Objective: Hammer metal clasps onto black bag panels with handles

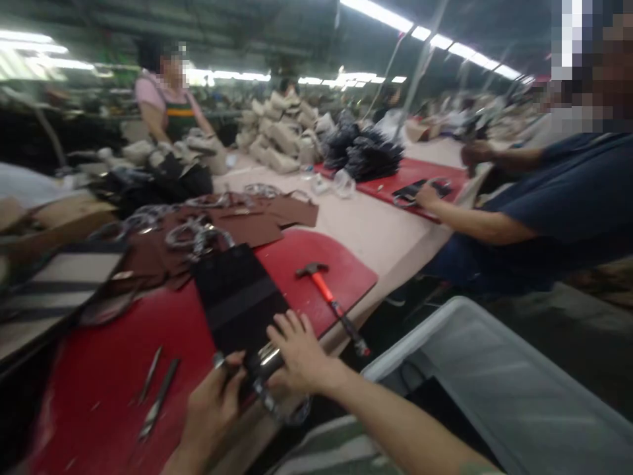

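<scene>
The right hand [299, 356] lies with fingers spread at the black panel [242, 290]; the left hand [212, 399] curls, its grip unclear.

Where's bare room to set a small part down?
Bare: red board between two slim metal tools and the black rectangular panel, and right of the orange-handled hammer; pale tabletop before the far red board. Crowded: by left hand, right hand and brown flat panels with patterned loops.

A black panel [240, 284] lies on a red mat [109, 349].
</scene>
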A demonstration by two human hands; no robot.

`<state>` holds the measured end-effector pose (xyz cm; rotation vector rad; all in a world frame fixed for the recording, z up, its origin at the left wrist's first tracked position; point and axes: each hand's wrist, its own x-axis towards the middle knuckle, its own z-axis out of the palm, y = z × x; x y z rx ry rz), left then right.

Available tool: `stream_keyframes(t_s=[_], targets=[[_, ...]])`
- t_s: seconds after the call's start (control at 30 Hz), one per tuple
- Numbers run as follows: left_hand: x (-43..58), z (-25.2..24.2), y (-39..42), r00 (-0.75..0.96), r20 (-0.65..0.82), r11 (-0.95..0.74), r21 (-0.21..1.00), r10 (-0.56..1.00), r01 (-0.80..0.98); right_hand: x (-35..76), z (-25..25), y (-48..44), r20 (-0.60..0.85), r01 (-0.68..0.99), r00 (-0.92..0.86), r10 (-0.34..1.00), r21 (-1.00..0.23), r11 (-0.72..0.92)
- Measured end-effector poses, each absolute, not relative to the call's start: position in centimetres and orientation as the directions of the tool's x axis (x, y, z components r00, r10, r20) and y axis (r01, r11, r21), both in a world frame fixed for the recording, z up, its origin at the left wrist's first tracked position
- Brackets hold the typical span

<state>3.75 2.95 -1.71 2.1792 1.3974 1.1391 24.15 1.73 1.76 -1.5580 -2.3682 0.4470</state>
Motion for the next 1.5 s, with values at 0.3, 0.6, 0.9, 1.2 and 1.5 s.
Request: stream_keyframes(t_s=[0.3,0.6,0.9,1.2,1.5], targets=[[2.8,-1.6,1.2,0.099,0.51,-0.473,0.685,0.855,0.555,23.9,0.6,3.0,0.029,0.851,-0.377,0.926,-0.383,0.358],[0.5,-1.7,1.3,-0.215,0.201,-0.137,0.95,0.956,0.279,23.1,0.9,-2.3,0.143,0.869,0.104,0.984,-0.495,-0.02],[2.1,-0.2,2.1,-0.182,0.157,-0.136,0.983,0.971,0.125,22.0,-1.9,-4.1,-0.258,-0.152,0.313,0.914,-0.964,-0.22],[5.2,0.3,3.2,0.041,0.095,-0.1,0.985,0.995,0.14,21.5,-1.9,-5.1,-0.46,-0.536,0.067,0.886,-0.765,-0.357],[5.5,1.6,2.4,0.054,0.024,-0.028,0.997,0.998,0.075,22.9,-0.7,-1.8,-0.45,-0.541,-0.072,0.89,-0.732,-0.414]])
